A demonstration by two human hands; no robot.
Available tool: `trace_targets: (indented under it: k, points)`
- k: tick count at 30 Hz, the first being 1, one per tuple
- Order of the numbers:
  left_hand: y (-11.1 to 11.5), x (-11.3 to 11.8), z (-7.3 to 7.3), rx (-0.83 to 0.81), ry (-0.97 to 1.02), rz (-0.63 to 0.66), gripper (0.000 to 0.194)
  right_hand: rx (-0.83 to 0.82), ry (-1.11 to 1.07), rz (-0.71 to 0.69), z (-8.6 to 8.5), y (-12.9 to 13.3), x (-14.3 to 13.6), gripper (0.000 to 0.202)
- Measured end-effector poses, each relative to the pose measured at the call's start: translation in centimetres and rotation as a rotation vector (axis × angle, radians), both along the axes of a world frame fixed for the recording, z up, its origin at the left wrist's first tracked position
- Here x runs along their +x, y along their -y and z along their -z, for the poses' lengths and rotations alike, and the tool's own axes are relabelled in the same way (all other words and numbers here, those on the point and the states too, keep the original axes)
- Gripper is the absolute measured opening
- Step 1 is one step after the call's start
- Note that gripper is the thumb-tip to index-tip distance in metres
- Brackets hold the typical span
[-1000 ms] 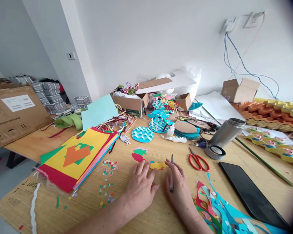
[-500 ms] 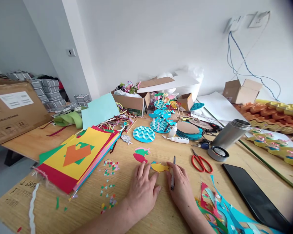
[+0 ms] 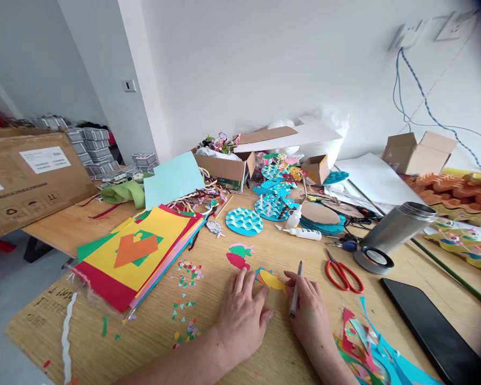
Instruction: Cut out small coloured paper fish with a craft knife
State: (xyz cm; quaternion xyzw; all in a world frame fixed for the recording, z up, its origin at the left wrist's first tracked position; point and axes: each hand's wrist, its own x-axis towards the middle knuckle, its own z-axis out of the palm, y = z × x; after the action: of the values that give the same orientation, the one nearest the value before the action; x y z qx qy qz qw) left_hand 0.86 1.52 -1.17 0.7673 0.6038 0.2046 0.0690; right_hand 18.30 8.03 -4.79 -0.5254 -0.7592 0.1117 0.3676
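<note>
Your right hand point(image 3: 308, 302) has the pen point(image 3: 296, 289) between the fingers, tip end up, right at the tail of the yellow paper fish point(image 3: 271, 279), while your left hand point(image 3: 243, 315) lies flat on the table point(image 3: 208, 353), fingertips by the fish's other end. Just above your left fingers sits the red paper fish point(image 3: 237, 261), with the green paper fish point(image 3: 240, 249) beyond it, and over to your right there's the red-handled scissors point(image 3: 343, 274), then the black phone point(image 3: 428, 326).
</note>
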Motion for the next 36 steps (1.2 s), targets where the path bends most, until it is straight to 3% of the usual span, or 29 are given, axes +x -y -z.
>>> trace_targets:
  k: [4,9,12,16,22,27,30,36]
  points:
    - [0.0,0.0,-0.2,0.037,0.057,0.006,0.032,-0.02,-0.121,0.038,-0.4,0.1,-0.1,0.026]
    - [-0.1,-0.3,-1.9,0.212,0.198,0.025,0.021,-0.013,-0.295,0.042,-1.5,0.9,-0.3,0.024]
    - [-0.2,-0.6,-2.6,0.253,0.214,0.054,0.019,-0.002,-0.306,0.013,-2.0,1.6,-0.4,0.022]
    - [-0.1,-0.7,-2.1,0.269,0.2,0.095,0.021,-0.018,-0.249,-0.036,-2.3,2.5,-0.6,0.02]
    - [-0.3,-0.7,-1.6,0.217,0.139,0.076,0.019,-0.019,-0.125,-0.114,-2.1,2.7,-0.3,0.019]
    - [0.0,-1.4,-3.4,0.112,0.073,0.018,0.016,0.082,-0.088,-0.019,-3.0,2.9,0.0,0.019]
    - [1.0,-1.6,-4.1,0.053,0.024,0.061,0.023,0.068,-0.122,-0.072,-3.9,3.3,-0.1,0.02]
    - [2.9,-0.9,-2.6,-0.037,-0.103,0.136,0.037,0.093,-0.147,-0.209,-5.0,3.7,-0.4,0.02]
